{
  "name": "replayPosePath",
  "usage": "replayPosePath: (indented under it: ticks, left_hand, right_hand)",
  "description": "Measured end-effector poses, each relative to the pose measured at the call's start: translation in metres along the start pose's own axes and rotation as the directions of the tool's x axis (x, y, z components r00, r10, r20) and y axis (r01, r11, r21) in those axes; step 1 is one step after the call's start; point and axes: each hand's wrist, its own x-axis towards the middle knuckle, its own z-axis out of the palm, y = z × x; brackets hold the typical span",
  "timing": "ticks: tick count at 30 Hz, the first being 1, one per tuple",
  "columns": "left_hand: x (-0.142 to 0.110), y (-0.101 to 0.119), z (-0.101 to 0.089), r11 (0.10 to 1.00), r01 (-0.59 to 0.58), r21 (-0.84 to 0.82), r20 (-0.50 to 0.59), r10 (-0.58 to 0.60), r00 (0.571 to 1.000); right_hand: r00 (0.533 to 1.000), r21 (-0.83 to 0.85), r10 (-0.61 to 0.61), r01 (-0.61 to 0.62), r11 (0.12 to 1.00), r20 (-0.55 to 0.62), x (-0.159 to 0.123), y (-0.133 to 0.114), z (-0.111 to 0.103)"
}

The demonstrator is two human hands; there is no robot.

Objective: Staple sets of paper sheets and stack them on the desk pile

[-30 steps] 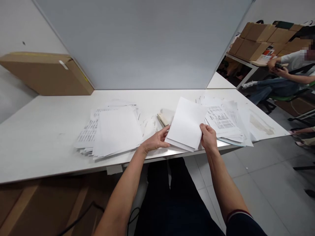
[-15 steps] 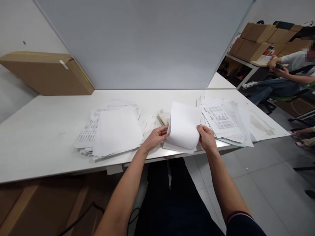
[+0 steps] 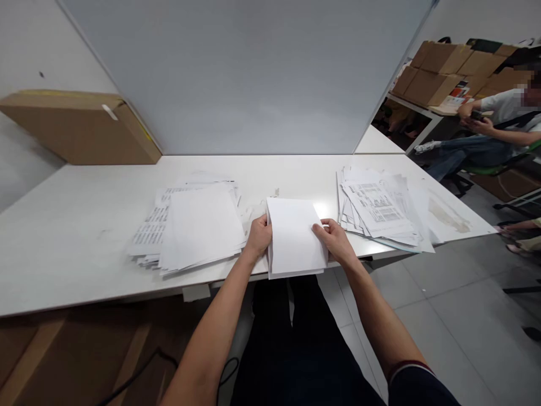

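A small bundle of white sheets (image 3: 293,237) lies at the near edge of the white table (image 3: 76,237), blank side up, straight in front of me. My left hand (image 3: 258,237) grips its left edge and my right hand (image 3: 335,239) grips its right edge. To the left lies a loose pile of papers (image 3: 190,225), blank sheets on top with printed ones below. To the right sits another pile of printed papers (image 3: 380,208).
A grey partition (image 3: 253,73) stands along the table's back. A flat cardboard box (image 3: 80,127) leans at the back left. At the far right a seated person (image 3: 499,121) is by a desk stacked with cardboard boxes (image 3: 448,65). Grey floor tiles lie to the right.
Both hands have carried the bundle leftward from beside the right pile to the table's near edge in front of me, turning it square. The small tan object by the papers is now covered.
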Motion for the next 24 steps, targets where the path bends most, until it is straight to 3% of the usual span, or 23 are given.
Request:
replayPosePath:
  ticks: [6,10,13,15,18,20,24]
  left_hand:
    - [0.000,0.001,-0.002,0.997,-0.070,-0.024,-0.121,0.067,0.990]
    - [-0.001,0.007,0.000,0.968,-0.076,-0.238,-0.135,0.045,0.990]
    - [-0.002,0.012,0.001,0.939,-0.074,-0.336,-0.140,0.028,0.990]
    - [-0.003,0.015,0.000,0.929,-0.078,-0.363,-0.131,0.032,0.991]
    - [-0.004,0.018,-0.004,0.921,-0.070,-0.384,-0.092,0.037,0.995]
    - [-0.003,0.018,-0.005,0.918,-0.051,-0.393,-0.053,0.032,0.998]
    - [-0.001,0.014,-0.004,0.923,-0.028,-0.384,-0.016,0.024,1.000]
  right_hand:
    - [0.999,0.140,0.029,-0.032,0.990,0.023,0.003,-0.001,0.001]
    - [0.981,0.228,0.017,0.027,0.973,-0.191,0.015,0.005,-0.028]
    - [0.894,0.190,-0.016,0.112,0.975,-0.447,0.021,0.007,-0.063]
    - [0.813,0.065,-0.110,0.178,0.982,-0.572,0.021,0.005,-0.084]
    - [0.736,-0.164,-0.262,0.204,0.965,-0.624,0.014,-0.003,-0.098]
    - [0.775,-0.148,-0.261,0.215,0.965,-0.576,0.006,-0.010,-0.092]
    - [0.951,0.096,-0.163,0.194,0.976,-0.264,-0.010,-0.019,-0.055]
